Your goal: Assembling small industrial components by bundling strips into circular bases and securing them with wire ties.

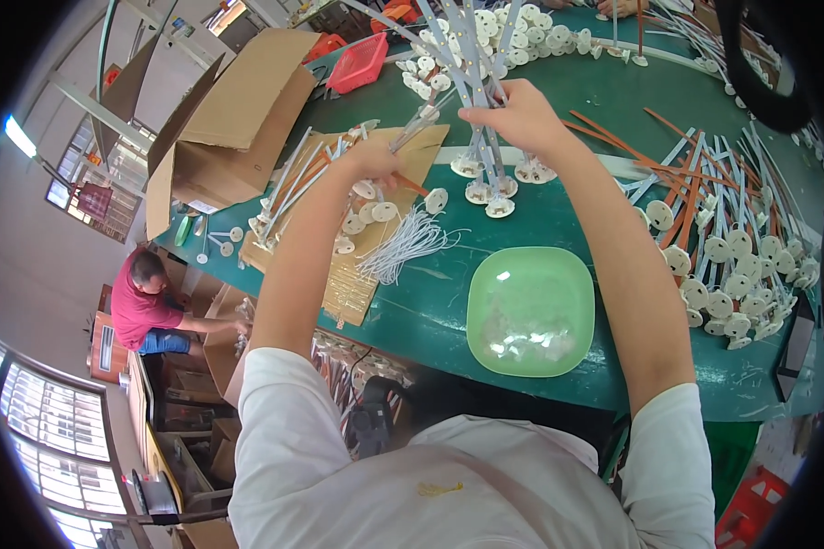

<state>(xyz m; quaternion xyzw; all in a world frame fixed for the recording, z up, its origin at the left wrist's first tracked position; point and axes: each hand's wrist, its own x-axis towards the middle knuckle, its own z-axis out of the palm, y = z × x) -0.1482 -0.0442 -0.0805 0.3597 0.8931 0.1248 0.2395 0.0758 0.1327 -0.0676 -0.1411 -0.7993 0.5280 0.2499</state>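
My right hand [520, 117] is closed round an upright bunch of grey LED strips [471, 78] dotted with small yellow squares. Their round white bases [491, 194] point down at the green table. To its left, my left hand [372, 161] is closed on a few more strips, which poke out toward the bunch; its fingertips are partly hidden. Under that hand lies a pile of strips with white discs [366, 212] on flattened cardboard [343, 291]. White thin wires [407, 245] fan out beside it.
A light green square bowl [531, 352] with small clear pieces stands between my forearms. Strips with discs [719, 274] crowd the right; white discs [531, 37] heap at the back. A cardboard box [247, 101] and red basket [357, 64] stand left. A person [142, 302] sits beyond.
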